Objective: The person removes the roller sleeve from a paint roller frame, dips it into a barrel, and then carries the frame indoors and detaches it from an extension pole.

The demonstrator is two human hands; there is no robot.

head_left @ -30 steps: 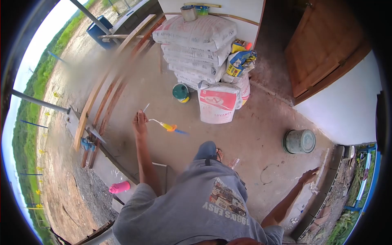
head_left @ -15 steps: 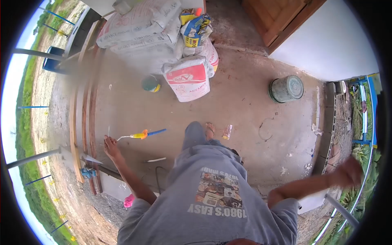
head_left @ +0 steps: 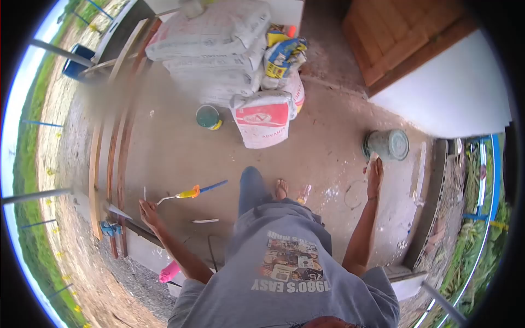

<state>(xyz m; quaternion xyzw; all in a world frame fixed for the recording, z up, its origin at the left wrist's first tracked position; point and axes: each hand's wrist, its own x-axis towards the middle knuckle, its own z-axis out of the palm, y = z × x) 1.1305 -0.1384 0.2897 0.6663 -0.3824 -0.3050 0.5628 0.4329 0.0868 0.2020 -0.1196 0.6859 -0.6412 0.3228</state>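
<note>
My left hand (head_left: 147,212) is closed around the end of a paint roller frame (head_left: 174,197) on the left. The frame has a bent pale rod, a yellow and orange grip and a blue handle end pointing right, with no roller cover visible. A thin white end sticks up past my fingers. My right hand (head_left: 374,177) is out over the floor on the right, its fingers closed around something pale that I cannot make out. Just beyond that hand a green-grey bucket (head_left: 386,145) lies tilted, its round face to the right. White specks (head_left: 331,194) dot the floor left of my right hand.
Stacked cement bags (head_left: 213,54) and a standing bag (head_left: 262,120) are ahead, beside a small green can (head_left: 209,117). Timber lengths (head_left: 112,164) run along the left edge. A wooden door (head_left: 399,38) is at the upper right, concrete blocks (head_left: 437,202) along the right.
My right hand has swung inward from the far right to near the bucket. White specks now show on the floor there. My left hand still holds the paint roller frame; the view has shifted slightly.
</note>
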